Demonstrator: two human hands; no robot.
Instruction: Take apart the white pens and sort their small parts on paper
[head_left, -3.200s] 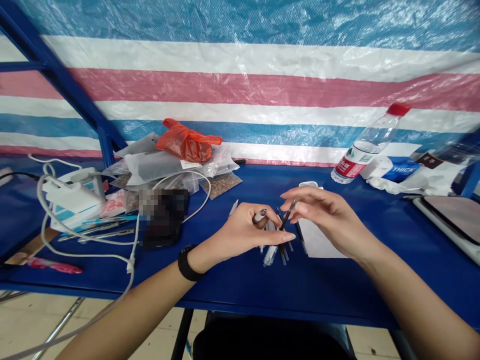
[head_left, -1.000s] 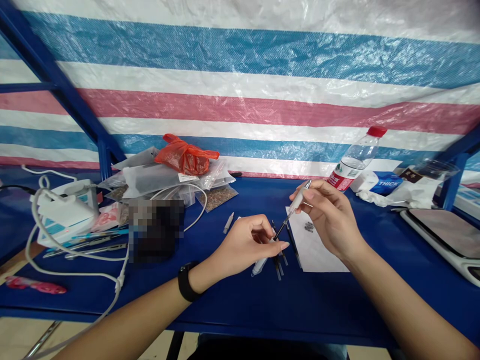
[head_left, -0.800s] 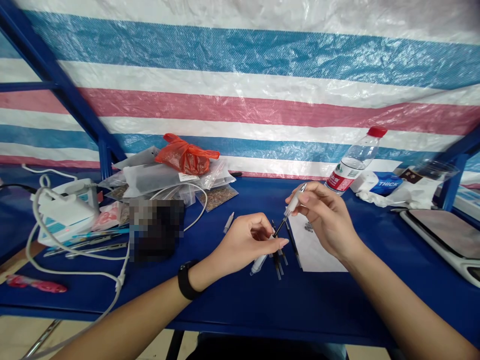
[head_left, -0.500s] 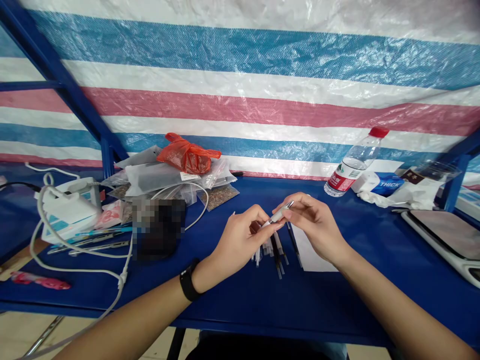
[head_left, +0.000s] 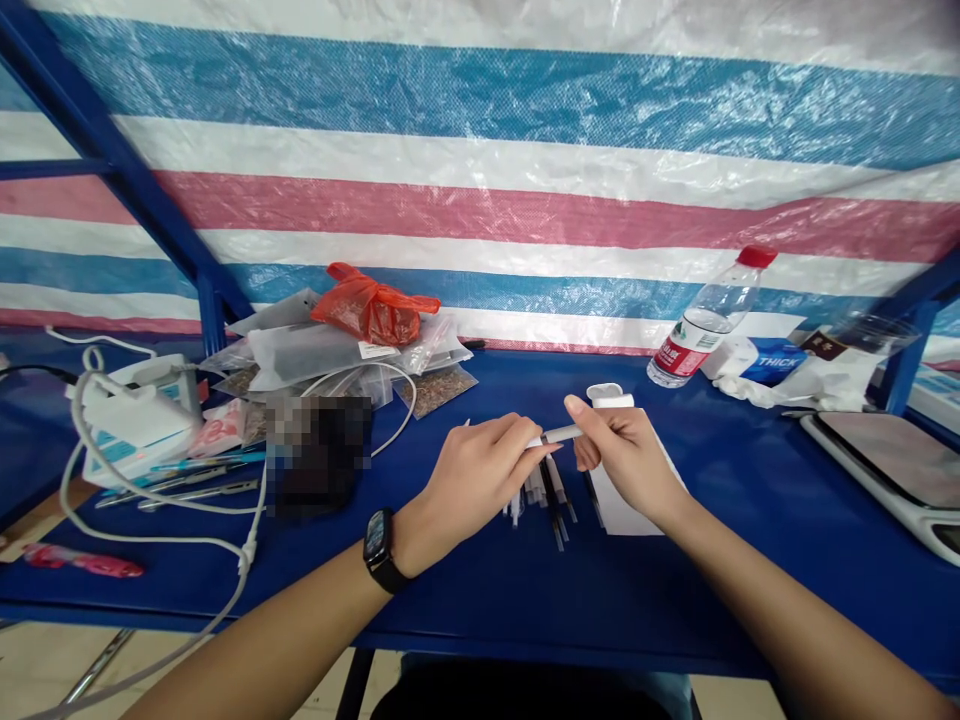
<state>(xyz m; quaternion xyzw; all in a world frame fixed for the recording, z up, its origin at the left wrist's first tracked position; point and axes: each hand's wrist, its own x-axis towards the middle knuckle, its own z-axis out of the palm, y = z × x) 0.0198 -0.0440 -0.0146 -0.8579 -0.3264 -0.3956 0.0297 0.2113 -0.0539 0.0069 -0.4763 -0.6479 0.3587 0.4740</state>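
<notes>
— Blue worktop (head_left: 712, 590) in view. What have you got?
— My left hand (head_left: 476, 470) closes on one end of a white tube (head_left: 559, 433), over pen parts (head_left: 544, 505). My right hand (head_left: 626, 465) pinches the other end, fingers (head_left: 589, 452) nearly shut, above paper (head_left: 611, 515).
</notes>
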